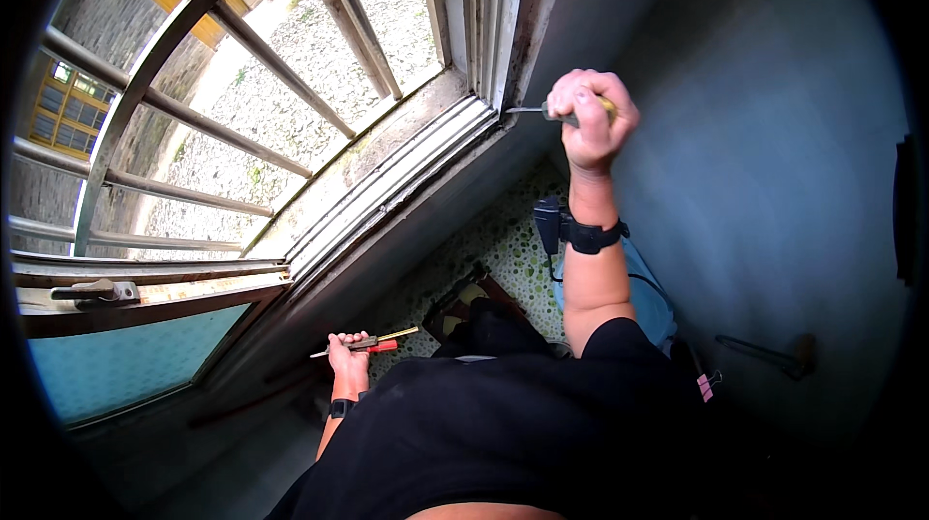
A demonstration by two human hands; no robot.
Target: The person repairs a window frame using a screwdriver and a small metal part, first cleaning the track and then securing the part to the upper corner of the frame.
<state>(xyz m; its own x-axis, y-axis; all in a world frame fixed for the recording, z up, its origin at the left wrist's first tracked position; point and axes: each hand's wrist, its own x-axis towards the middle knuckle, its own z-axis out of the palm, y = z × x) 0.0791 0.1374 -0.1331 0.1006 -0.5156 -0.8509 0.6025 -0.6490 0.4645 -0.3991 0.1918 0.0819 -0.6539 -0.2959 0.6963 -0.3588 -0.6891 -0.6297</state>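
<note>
My right hand (pixel 592 116) is closed around the handle of a screwdriver (pixel 527 110), with a bit of yellow showing between the fingers. Its thin shaft points left, and the tip meets the lower right corner of the window frame (pixel 494 119). Down at the lower left, my left hand (pixel 345 354) is closed on several slim tools. One of these has a red handle (pixel 384 347), and a screwdriver with a brass-coloured shaft (pixel 400 333) sticks out to the right. What exactly the other tools are is partly hidden by the fingers.
Metal window bars (pixel 198 118) curve outside the opening. An open sash (pixel 135 356) with bluish patterned glass and a latch (pixel 95 293) stands at left. Below are a pebble-patterned floor (pixel 503 249) and a light-blue object (pixel 650 302). A grey wall (pixel 774 181) rises at right, with a hook-like metal piece (pixel 760 351).
</note>
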